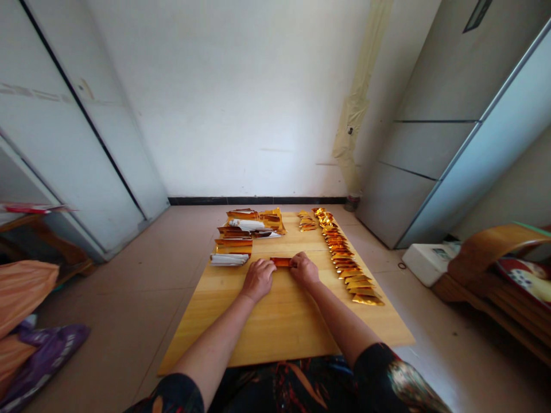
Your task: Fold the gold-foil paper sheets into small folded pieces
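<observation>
Writing: pale lettering runs along the purple bag [55,355] on the floor at far L, too blurred to read. Dark panel [477,15] high on the fridge [434,97], any text on it too small to make out. No brand legible on the foil packs.

Pose: both forearms reach fwd from dark patterned sleeves [390,373], angling in toward each other over the wooden table [279,321]; backs of hands up, fingers curled.

L hand [259,279] grips the L end of a folded red-gold strip [282,262]; R hand [305,269] pinches its R end. Strip lies crosswise btwn them, approx mid-table.

Around: white bundle [229,260] just L of the L hand, w/ gold sheets [235,246] behind it. Long row of folded gold packs [346,261] down the table's R side, overlapping; short row [307,221] near the far edge, beside the long row's far end.
</observation>
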